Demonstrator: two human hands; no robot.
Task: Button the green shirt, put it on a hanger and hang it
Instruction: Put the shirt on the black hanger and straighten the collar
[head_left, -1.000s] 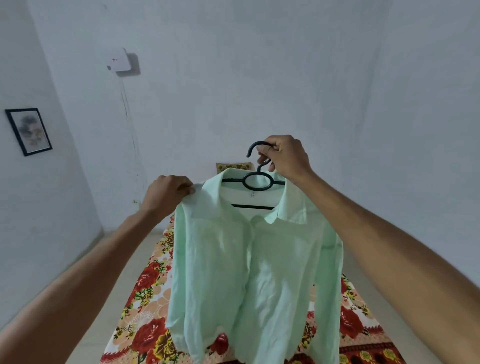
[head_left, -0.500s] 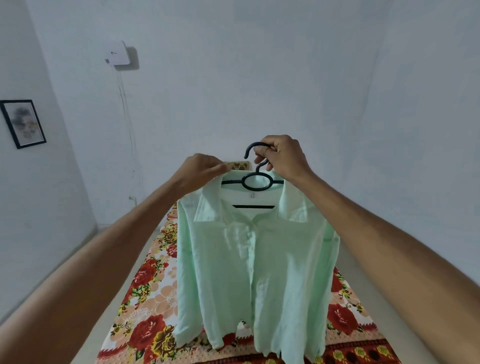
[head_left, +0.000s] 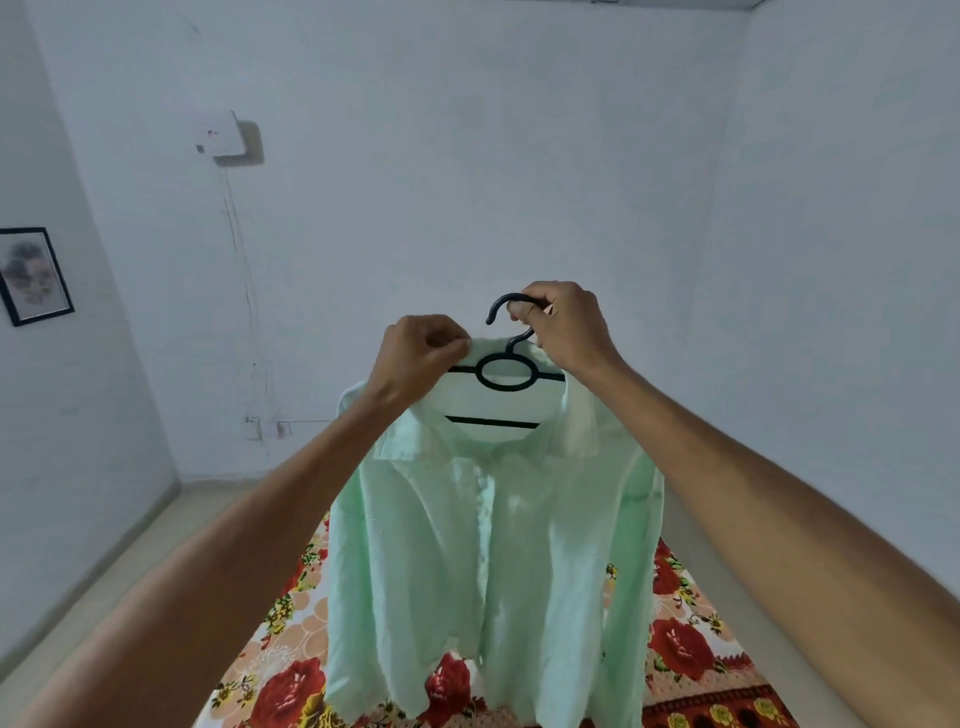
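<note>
A pale green shirt (head_left: 488, 561) hangs on a black plastic hanger (head_left: 506, 371), held up in the air in front of me, its front closed. My right hand (head_left: 563, 327) grips the hanger's neck just under the hook (head_left: 506, 304). My left hand (head_left: 421, 353) pinches the back of the shirt's collar at the hanger's left shoulder. The hanger's arms are hidden inside the shirt. The sleeves hang down at both sides.
Below the shirt lies a bed with a red floral sheet (head_left: 691, 644). White walls stand ahead and to both sides. A white box (head_left: 221, 134) with a cable is on the far wall, a framed picture (head_left: 34, 275) on the left wall.
My left hand has moved right, from the shirt's left shoulder to the collar by the hanger. The shirt now hangs straighter and its front lies closed.
</note>
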